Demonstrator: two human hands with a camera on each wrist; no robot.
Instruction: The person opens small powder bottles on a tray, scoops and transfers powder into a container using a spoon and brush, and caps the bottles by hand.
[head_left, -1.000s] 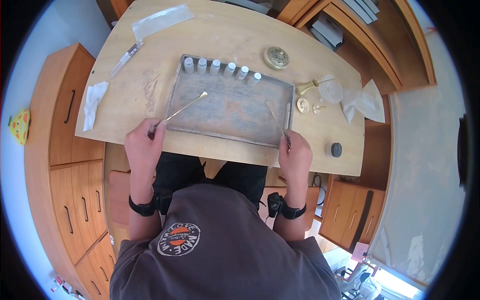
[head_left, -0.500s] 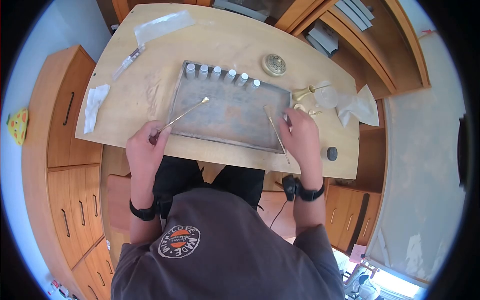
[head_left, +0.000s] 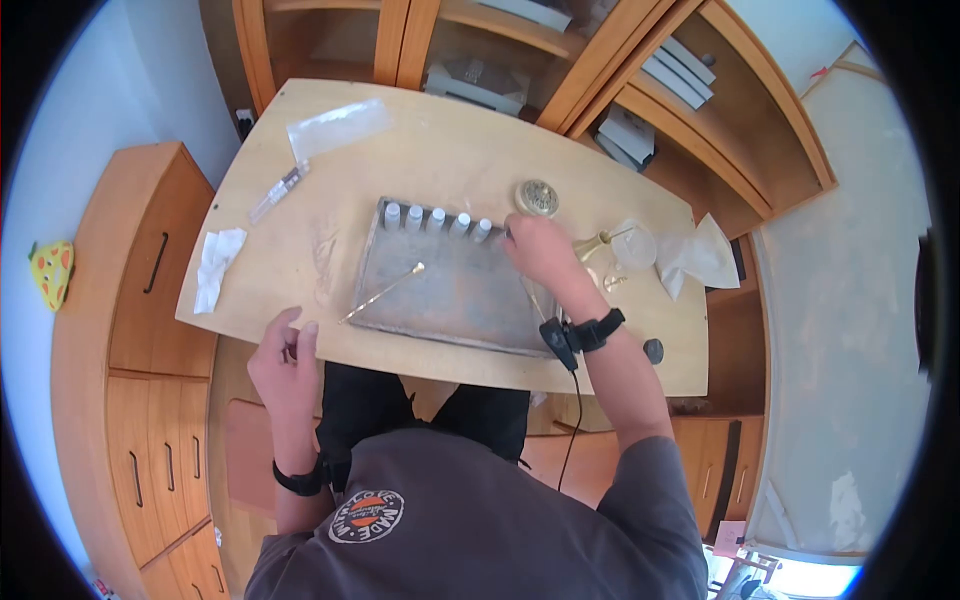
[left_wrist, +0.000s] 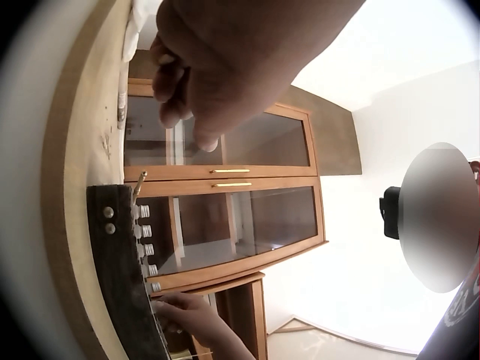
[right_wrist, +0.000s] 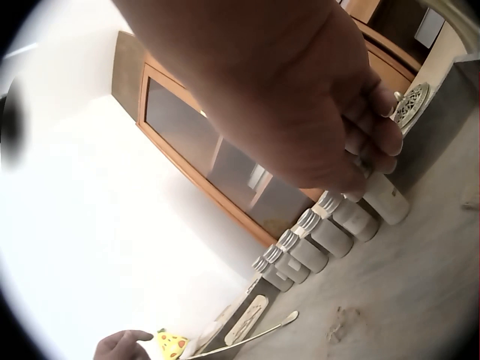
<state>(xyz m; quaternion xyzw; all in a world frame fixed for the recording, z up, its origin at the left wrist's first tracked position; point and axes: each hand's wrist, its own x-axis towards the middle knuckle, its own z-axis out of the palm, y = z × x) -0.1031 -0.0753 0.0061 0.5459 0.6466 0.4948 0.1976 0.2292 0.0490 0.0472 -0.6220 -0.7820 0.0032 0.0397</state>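
My right hand reaches to the far right of the shallow grey tray. Its thumb and fingers pinch the cap of the end white bottle, which stands upright in the right wrist view. Several similar capped bottles line up beside it along the tray's back wall. My left hand hovers empty off the desk's front edge, fingers loosely bent. A thin gold spoon lies across the tray's left front edge. Another gold tool with a flat end lies at the tray's right, partly covered by my right forearm.
Behind the tray sits a pierced brass burner. To the right are a brass vase, a clear round dish, a crumpled white bag and a dark-lidded jar. White tissue and a clear sleeve lie left.
My right hand let go of the flat-ended gold tool at the tray's right and moved forward to the end bottle. The left hand released the gold spoon and drew back.
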